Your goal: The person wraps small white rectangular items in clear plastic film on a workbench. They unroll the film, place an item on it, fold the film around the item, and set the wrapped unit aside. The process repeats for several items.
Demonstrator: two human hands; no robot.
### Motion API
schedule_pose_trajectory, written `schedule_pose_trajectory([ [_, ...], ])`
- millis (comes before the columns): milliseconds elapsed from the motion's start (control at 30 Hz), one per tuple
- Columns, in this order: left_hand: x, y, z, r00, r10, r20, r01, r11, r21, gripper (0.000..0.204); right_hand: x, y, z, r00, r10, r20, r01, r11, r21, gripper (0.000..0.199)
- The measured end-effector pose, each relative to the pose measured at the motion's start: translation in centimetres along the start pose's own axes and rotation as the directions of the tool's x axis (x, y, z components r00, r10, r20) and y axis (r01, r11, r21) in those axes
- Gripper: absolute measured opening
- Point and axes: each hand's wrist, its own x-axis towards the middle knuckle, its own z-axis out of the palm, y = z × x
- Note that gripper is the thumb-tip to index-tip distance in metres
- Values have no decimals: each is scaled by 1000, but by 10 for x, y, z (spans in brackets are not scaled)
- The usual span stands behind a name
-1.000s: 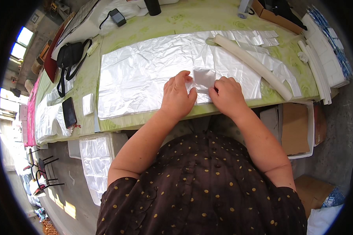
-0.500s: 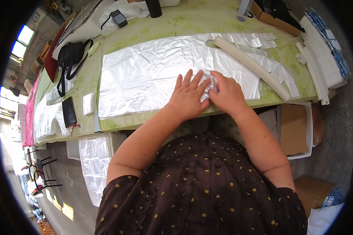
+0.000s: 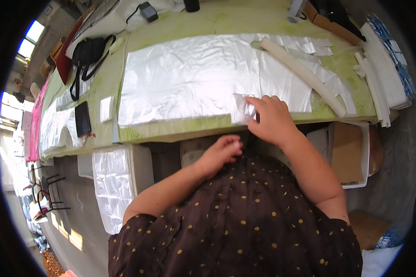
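Green flowered cloth covers the worktop, and large white plastic sheets lie flat across its middle. Well to the left of the plastic sheets, beyond the worktop, a black-framed chair stands on the grey floor. Nearer to the sheets on that same side are a dark phone, a black bag with its strap trailing, and a small white packet just beside their left edge. Below the sheets' left end, a bin shows rows of shiny plastic packets. Behind the sheets sits a grey device, then a black cylinder.

Of the two hands, the left hand is off the worktop, in front of the sheets, its fingers loosely bent and released. A small folded piece of plastic is at the sheets' near edge, right of their middle. Pinching it between thumb and forefinger is the right hand. Across the sheets' right part slants a long pale roll. Thin white tubes lie beyond the sheets' right end, with blue-and-white packs farther out.
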Motion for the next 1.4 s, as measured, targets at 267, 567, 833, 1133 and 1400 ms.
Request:
schedule_pose_trajectory([
  [267, 15, -2, 19, 985, 133, -111, -165, 917, -362, 25, -61, -25, 14, 980, 196, -29, -131, 751, 647, 36],
  [567, -9, 7, 23, 923, 271, -273, -340, 907, -250, 26, -55, -20, 38, 943, 317, 105, -241, 428, 871, 21],
  [833, -27, -11, -1, 927, 316, -204, -339, 937, -90, 11, -51, -36, 41, 978, 205, -40, -62, 466, 883, 19],
  [1133, -96, 107, -126, 428, 694, -578, -509, 714, 481, 19, -57, -18, 31, 964, 267, -8, -89, 349, 933, 19],
  [1400, -127, 180, -302, 219, 623, -751, -46, 775, 630, 27, -59, -18, 43, 952, 268, 148, -226, 291, 930, 16],
])
